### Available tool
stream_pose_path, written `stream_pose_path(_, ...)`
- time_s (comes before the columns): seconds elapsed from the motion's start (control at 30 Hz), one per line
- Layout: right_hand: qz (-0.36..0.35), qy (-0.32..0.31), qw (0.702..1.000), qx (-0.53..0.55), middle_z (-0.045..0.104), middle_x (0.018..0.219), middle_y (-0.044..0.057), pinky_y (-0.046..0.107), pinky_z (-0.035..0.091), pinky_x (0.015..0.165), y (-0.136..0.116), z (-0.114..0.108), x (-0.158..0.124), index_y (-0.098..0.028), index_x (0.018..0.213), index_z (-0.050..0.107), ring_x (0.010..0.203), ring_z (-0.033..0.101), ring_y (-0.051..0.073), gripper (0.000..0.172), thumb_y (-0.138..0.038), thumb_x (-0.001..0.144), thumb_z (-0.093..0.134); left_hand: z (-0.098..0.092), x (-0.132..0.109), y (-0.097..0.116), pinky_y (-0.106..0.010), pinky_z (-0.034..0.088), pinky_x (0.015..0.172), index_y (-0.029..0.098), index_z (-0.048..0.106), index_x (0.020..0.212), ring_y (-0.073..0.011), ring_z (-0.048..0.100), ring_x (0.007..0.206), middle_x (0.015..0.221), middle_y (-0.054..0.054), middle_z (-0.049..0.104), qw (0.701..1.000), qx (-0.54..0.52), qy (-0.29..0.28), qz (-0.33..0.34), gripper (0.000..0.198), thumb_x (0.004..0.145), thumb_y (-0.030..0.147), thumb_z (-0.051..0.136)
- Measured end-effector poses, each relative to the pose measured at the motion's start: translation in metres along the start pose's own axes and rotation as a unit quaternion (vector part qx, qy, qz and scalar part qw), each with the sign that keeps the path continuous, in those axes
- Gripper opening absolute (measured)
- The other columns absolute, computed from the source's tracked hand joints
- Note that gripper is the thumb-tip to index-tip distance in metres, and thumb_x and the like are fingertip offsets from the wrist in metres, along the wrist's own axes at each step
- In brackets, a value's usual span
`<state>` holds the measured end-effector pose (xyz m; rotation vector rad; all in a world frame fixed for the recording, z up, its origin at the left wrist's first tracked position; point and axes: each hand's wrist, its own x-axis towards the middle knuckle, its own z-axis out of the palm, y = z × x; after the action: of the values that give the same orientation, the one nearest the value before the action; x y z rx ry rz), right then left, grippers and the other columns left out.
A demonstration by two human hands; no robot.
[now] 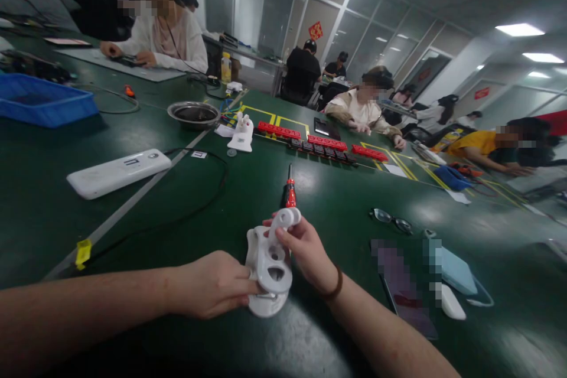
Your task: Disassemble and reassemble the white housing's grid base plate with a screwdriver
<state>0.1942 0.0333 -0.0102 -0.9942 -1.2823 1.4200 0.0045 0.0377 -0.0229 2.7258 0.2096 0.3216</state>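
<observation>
A white plastic assembly [274, 269] with rounded ends and several openings is on the green table right in front of me. My left hand [221, 284] grips its lower left side, the fingertips reaching in between its layers. On the upper right, my right hand [308, 248] pinches the raised white arm of the assembly, thumb in front and fingers partly hidden behind it. Just beyond the assembly lies a red and black screwdriver [290, 192], its shaft pointing away from me.
Left are a white case [119, 174], a metal bowl [194, 113] and a blue tray [44, 100]. Ahead stand another white plastic part [242, 133] and red strips [326, 142]. Right lie glasses [391, 220], a phone [401, 289] and a light-blue item [456, 270]. Other people sit around.
</observation>
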Motion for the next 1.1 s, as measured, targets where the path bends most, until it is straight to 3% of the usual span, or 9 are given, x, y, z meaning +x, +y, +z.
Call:
stream_pose_path(0.07, 0.006, -0.006, 1.0, 0.014, 0.06, 0.086, 0.006, 0.027, 0.045, 0.067, 0.004, 0.001, -0.005, -0.017, 0.089, 0.047, 0.077, 0.057, 0.016, 0.03, -0.034, 0.071, 0.063, 0.001, 0.001, -0.001, -0.027, 0.036, 0.054, 0.019, 0.048, 0.103, -0.0153, 0.053, 0.061, 0.077, -0.004, 0.059, 1.0, 0.01, -0.023, -0.017, 0.024, 0.085, 0.024, 0.034)
stream_pose_path(0.23, 0.016, -0.011, 0.991, -0.134, 0.058, 0.076, 0.003, 0.025, 0.042, 0.059, -0.002, -0.017, -0.005, -0.016, 0.08, 0.048, 0.068, 0.054, 0.015, 0.029, -0.034, 0.067, 0.067, 0.005, 0.001, -0.004, -0.026, 0.037, 0.055, 0.018, 0.05, 0.088, -0.0141, 0.052, 0.06, 0.073, -0.002, 0.058, 0.998, -0.005, -0.048, -0.044, 0.018, 0.085, 0.025, 0.033)
stream_pose_path(0.47, -0.024, -0.025, 0.94, -0.341, 0.05, 0.064, -0.003, 0.02, 0.035, 0.049, -0.021, -0.016, -0.009, -0.017, 0.074, 0.049, 0.056, 0.045, 0.01, 0.029, -0.035, 0.064, 0.069, 0.005, 0.002, -0.006, -0.025, 0.037, 0.054, 0.017, 0.051, 0.078, -0.0134, 0.052, 0.058, 0.068, -0.002, 0.058, 0.997, -0.033, -0.033, -0.062, 0.02, 0.085, 0.024, 0.034)
stream_pose_path(0.6, -0.073, -0.06, 0.892, -0.442, 0.055, 0.074, 0.0, 0.032, 0.041, 0.07, -0.025, -0.016, -0.011, -0.019, 0.079, 0.052, 0.068, 0.051, 0.016, 0.032, -0.042, 0.065, 0.068, 0.007, 0.003, -0.006, -0.025, 0.037, 0.054, 0.016, 0.053, 0.077, -0.0136, 0.052, 0.058, 0.068, -0.002, 0.058, 0.997, -0.028, -0.038, -0.069, 0.023, 0.086, 0.025, 0.033)
stream_pose_path(0.67, -0.108, -0.095, 0.875, -0.463, 0.057, 0.077, 0.002, 0.042, 0.034, 0.087, -0.028, -0.019, -0.011, -0.019, 0.084, 0.054, 0.076, 0.054, 0.019, 0.037, -0.052, 0.069, 0.061, 0.008, 0.003, -0.005, -0.025, 0.036, 0.053, 0.016, 0.053, 0.078, -0.0137, 0.052, 0.058, 0.067, -0.003, 0.059, 0.997, -0.024, -0.032, -0.066, 0.024, 0.086, 0.025, 0.033)
stream_pose_path(0.77, -0.146, -0.134, 0.882, -0.428, 0.059, 0.089, 0.005, 0.047, 0.023, 0.096, -0.038, -0.026, -0.011, -0.02, 0.096, 0.055, 0.087, 0.055, 0.022, 0.054, -0.066, 0.077, 0.034, 0.009, 0.001, -0.005, -0.025, 0.036, 0.053, 0.017, 0.054, 0.08, -0.0134, 0.053, 0.058, 0.069, -0.002, 0.059, 0.998, -0.021, -0.022, -0.061, 0.022, 0.085, 0.025, 0.034)
stream_pose_path(0.93, -0.253, -0.015, 0.907, -0.338, 0.053, 0.113, 0.007, 0.045, 0.021, 0.1, -0.064, -0.024, -0.008, -0.021, 0.114, 0.049, 0.107, 0.046, 0.025, 0.068, -0.066, 0.081, 0.012, 0.009, 0.001, -0.005, -0.025, 0.036, 0.055, 0.017, 0.055, 0.082, -0.014, 0.054, 0.06, 0.07, -0.002, 0.06, 0.998, -0.013, -0.025, -0.056, 0.023, 0.085, 0.025, 0.034)
stream_pose_path(1.0, -0.26, -0.049, 0.894, -0.362, 0.049, 0.118, 0.006, 0.045, 0.019, 0.101, -0.066, -0.016, -0.007, -0.023, 0.119, 0.045, 0.112, 0.042, 0.024, 0.062, -0.062, 0.084, 0.013, 0.009, 0.002, -0.005, -0.025, 0.036, 0.055, 0.016, 0.055, 0.082, -0.0141, 0.053, 0.06, 0.07, -0.003, 0.059, 0.998, -0.011, -0.028, -0.058, 0.025, 0.086, 0.025, 0.032)
stream_pose_path(1.1, -0.208, -0.183, 0.852, -0.444, 0.048, 0.121, 0.006, 0.047, 0.016, 0.101, -0.06, -0.005, -0.005, -0.022, 0.122, 0.043, 0.114, 0.04, 0.023, 0.051, -0.051, 0.089, 0.016, 0.009, 0.001, -0.005, -0.025, 0.035, 0.054, 0.015, 0.055, 0.079, -0.0138, 0.052, 0.059, 0.069, -0.004, 0.058, 0.998, -0.026, -0.017, -0.063, 0.027, 0.086, 0.024, 0.03)
